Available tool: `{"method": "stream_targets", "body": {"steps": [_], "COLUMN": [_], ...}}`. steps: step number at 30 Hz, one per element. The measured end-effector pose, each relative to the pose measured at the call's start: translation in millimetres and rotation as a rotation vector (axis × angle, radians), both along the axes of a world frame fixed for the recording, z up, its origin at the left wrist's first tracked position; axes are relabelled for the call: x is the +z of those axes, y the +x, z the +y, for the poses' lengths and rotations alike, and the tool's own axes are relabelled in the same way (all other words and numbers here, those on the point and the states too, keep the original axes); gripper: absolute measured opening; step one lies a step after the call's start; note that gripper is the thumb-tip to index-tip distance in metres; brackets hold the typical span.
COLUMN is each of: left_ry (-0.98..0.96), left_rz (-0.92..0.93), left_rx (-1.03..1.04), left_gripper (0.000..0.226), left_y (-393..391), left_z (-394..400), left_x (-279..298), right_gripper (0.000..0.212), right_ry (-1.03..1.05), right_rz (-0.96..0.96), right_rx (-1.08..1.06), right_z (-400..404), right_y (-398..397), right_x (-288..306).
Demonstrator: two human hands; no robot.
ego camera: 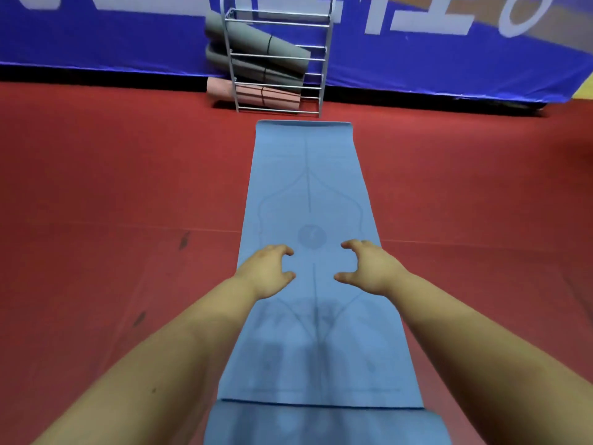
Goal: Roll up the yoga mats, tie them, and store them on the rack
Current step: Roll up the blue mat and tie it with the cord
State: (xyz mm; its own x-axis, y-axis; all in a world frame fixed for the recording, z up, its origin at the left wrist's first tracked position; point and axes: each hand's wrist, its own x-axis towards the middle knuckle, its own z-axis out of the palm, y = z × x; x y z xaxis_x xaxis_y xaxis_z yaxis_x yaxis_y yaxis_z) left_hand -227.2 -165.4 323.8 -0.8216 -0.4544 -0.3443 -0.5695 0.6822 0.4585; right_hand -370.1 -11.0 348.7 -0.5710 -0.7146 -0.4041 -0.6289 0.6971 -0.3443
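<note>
A blue yoga mat (308,194) lies unrolled on the red floor, running from below me toward the rack. Its near end is rolled or folded over into a thick band (324,425) at the bottom of the view. My left hand (268,268) and my right hand (369,264) hover side by side above the mat's middle, fingers loosely curled, holding nothing. A metal wire rack (279,59) stands at the far end against the wall. It holds two rolled grey mats (253,40) and a rolled pink mat (256,94), each tied with a dark band.
Red floor (112,187) spreads wide on both sides of the mat. A blue banner (417,59) with white lettering covers the wall behind the rack. A few dark scuff marks (183,240) dot the floor to the left.
</note>
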Motion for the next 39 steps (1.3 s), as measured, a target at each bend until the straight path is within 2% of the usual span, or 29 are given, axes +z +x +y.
{"method": "stream_targets", "body": {"steps": [13, 17, 24, 29, 34, 39], "left_ry": [0.110, 0.099, 0.198, 0.169, 0.114, 0.041], "left_rz": [-0.140, -0.235, -0.421, -0.537, -0.553, -0.550], "left_rx": [0.010, -0.016, -0.111, -0.240, -0.333, -0.394], "left_gripper": [0.050, 0.052, 0.075, 0.090, 0.091, 0.068], "left_y": [59.0, 87.5, 121.6, 135.6, 146.0, 142.7], "left_z": [41.0, 52.6, 80.8, 100.5, 119.7, 122.7], "left_x": [-187.0, -251.0, -342.2, -385.7, -398.0, -365.5], "right_gripper": [0.072, 0.071, 0.092, 0.100, 0.104, 0.097], "right_ry": [0.141, 0.225, 0.476, 0.564, 0.631, 0.602], "right_rz": [-0.116, -0.189, -0.236, -0.216, -0.151, -0.110], "right_rx": [0.054, 0.073, 0.207, 0.253, 0.302, 0.318], "right_z": [28.6, 44.9, 82.8, 99.2, 116.4, 122.1], "right_y": [54.4, 86.4, 125.3, 136.2, 148.0, 152.0], "right_x": [-206.0, -272.4, -365.9, -404.7, -415.2, -387.5]}}
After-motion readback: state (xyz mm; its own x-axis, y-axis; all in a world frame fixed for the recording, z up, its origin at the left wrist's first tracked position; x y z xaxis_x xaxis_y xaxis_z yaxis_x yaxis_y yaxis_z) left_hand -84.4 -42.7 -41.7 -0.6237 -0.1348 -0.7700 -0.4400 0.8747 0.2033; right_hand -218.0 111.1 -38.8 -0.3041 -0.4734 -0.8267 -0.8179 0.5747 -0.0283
